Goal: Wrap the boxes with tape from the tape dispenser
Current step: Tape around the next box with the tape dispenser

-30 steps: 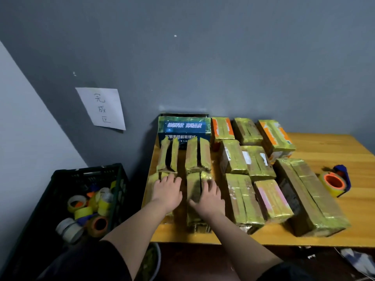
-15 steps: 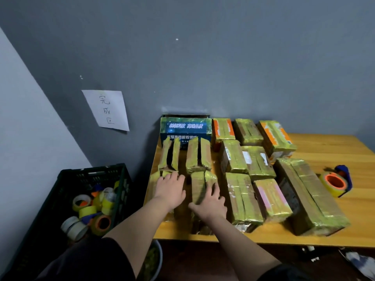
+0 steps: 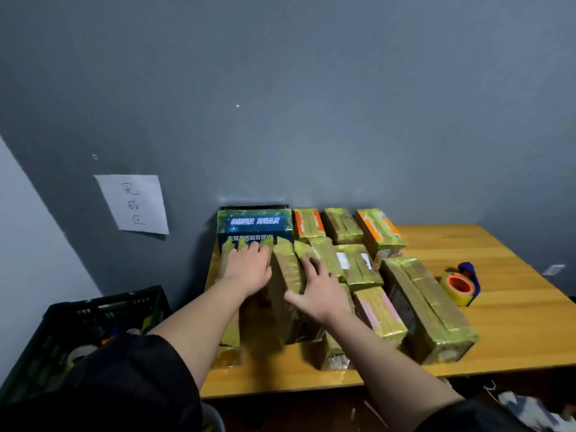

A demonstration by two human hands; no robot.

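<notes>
Left hand (image 3: 247,269) and right hand (image 3: 318,289) lie flat, fingers spread, on taped boxes (image 3: 288,275). The boxes look stiff, shiny, slippery; best to hold their sides.

Wooden table (image 3: 505,332) carries taped boxes (image 3: 428,310) and tape dispenser (image 3: 461,285).

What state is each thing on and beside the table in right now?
left hand: open, flat on the wrapped boxes
right hand: open, fingers spread on a box
wrapped boxes: taped, packed side by side
tape dispenser: untouched, lying on the table
crate: on the floor, holds tape rolls
</notes>
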